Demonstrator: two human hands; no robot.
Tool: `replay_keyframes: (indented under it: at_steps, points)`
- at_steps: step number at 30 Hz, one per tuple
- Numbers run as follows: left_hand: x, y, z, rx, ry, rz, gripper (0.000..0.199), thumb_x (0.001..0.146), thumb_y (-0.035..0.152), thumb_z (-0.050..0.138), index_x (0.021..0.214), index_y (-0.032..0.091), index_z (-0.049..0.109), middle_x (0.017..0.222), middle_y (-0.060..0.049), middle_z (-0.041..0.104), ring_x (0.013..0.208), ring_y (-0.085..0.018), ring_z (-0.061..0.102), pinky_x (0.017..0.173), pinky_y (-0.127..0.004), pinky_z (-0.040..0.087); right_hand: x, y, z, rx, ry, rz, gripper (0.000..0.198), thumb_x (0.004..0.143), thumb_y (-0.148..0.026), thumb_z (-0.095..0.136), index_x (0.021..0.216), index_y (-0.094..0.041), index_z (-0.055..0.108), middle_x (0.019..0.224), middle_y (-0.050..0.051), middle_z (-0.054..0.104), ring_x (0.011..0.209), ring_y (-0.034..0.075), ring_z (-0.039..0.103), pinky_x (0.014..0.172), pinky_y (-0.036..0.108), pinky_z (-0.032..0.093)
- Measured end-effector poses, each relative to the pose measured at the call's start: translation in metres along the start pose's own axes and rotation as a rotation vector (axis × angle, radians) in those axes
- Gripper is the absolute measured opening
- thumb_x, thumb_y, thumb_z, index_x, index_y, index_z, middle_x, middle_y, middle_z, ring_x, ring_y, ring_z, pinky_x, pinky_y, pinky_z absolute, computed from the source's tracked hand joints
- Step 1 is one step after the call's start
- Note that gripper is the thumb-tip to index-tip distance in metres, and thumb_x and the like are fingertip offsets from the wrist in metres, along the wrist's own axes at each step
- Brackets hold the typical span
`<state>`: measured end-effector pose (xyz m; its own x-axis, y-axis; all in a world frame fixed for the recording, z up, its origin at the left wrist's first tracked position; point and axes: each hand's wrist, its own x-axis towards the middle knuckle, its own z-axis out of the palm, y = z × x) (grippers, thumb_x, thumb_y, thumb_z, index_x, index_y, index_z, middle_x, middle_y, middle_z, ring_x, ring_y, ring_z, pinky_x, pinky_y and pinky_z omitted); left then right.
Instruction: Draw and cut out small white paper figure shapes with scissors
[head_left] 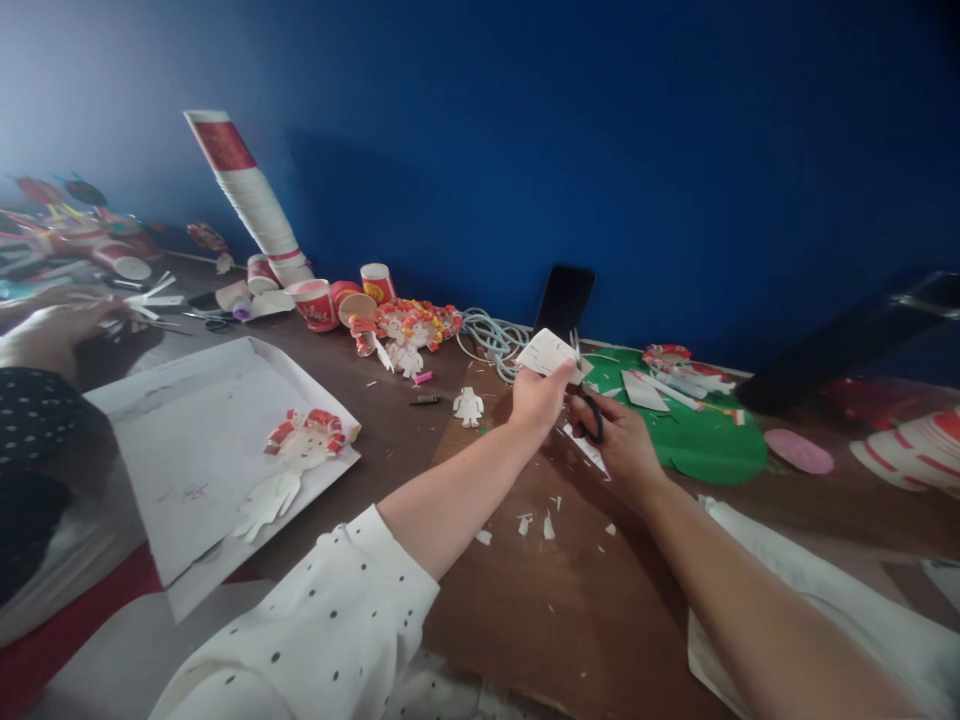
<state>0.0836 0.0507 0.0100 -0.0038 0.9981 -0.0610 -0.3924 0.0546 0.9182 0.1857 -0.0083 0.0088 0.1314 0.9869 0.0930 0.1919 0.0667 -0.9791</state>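
My left hand (541, 398) is closed on a small white piece of paper (547, 350) with a few dark marks on it. In my right hand (611, 432) is a pair of scissors (595, 415) with dark handles; its blades stand up at the right edge of the paper. Whether the blades are cutting into it, I cannot tell. Below the hands, a white paper strip (587, 450) and several small scraps (548, 526) lie on the brown table. To the left lies a white paper doll cutout (469, 406).
Paper dolls with red and yellow trim (416, 325), paper cups (313, 303) and a leaning cup stack (259, 205) stand along the blue wall. A phone (564, 297) leans there beside a coiled cable (487, 335). Green paper (697, 440) lies right. Another person's hand (56, 325) works at left.
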Motion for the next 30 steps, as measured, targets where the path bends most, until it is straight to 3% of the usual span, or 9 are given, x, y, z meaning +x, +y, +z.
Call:
replay_keyframes:
  at_steps: [10, 22, 30]
  points:
    - [-0.001, 0.001, 0.0, -0.019, -0.023, -0.003, 0.019, 0.073, 0.029, 0.07, 0.084, 0.014, 0.07, 0.083, -0.007, 0.072, 0.072, -0.017, 0.066, 0.067, -0.026, 0.051, 0.001, -0.001, -0.002, -0.023, -0.022, -0.021, 0.04, 0.077, -0.055, 0.068, 0.063, -0.019, 0.061, 0.056, -0.002, 0.053, 0.054, 0.01, 0.04, 0.051, 0.025, 0.032]
    - [0.0, 0.01, -0.002, 0.039, -0.03, 0.013, 0.012, 0.074, 0.024, 0.068, 0.083, 0.015, 0.07, 0.087, -0.007, 0.073, 0.077, -0.016, 0.066, 0.072, -0.025, 0.05, 0.008, 0.013, -0.007, -0.004, -0.04, -0.04, 0.04, 0.076, -0.058, 0.068, 0.081, -0.017, 0.07, 0.057, -0.002, 0.054, 0.052, 0.01, 0.042, 0.048, 0.025, 0.032]
    - [-0.001, 0.018, -0.002, 0.06, -0.024, -0.053, 0.013, 0.072, 0.021, 0.072, 0.083, 0.014, 0.07, 0.077, -0.006, 0.072, 0.074, -0.017, 0.066, 0.073, -0.027, 0.052, 0.01, 0.015, -0.009, -0.044, -0.043, -0.046, 0.039, 0.078, -0.058, 0.067, 0.078, -0.018, 0.07, 0.058, -0.001, 0.056, 0.053, 0.01, 0.045, 0.05, 0.025, 0.034]
